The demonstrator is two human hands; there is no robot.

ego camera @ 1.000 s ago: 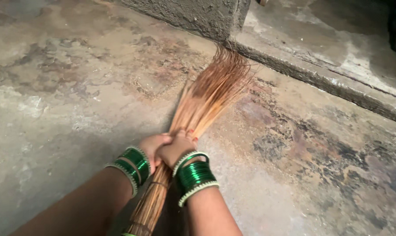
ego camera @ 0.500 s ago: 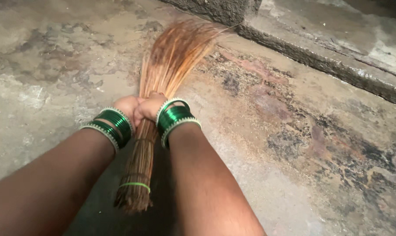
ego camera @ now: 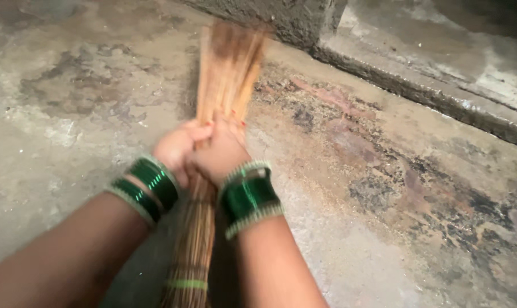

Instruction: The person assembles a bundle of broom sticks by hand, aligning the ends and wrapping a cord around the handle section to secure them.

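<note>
Head view, both hands gripping broom, bristles near step

The floor is bare concrete, grey and stained, with darker patches at about ten o'clock and at four o'clock. A rough grey wall base stands at twelve o'clock. From it a raised concrete step runs toward three o'clock, with a pale worn top. The light is dim, and the corner at one o'clock is dark.
</note>
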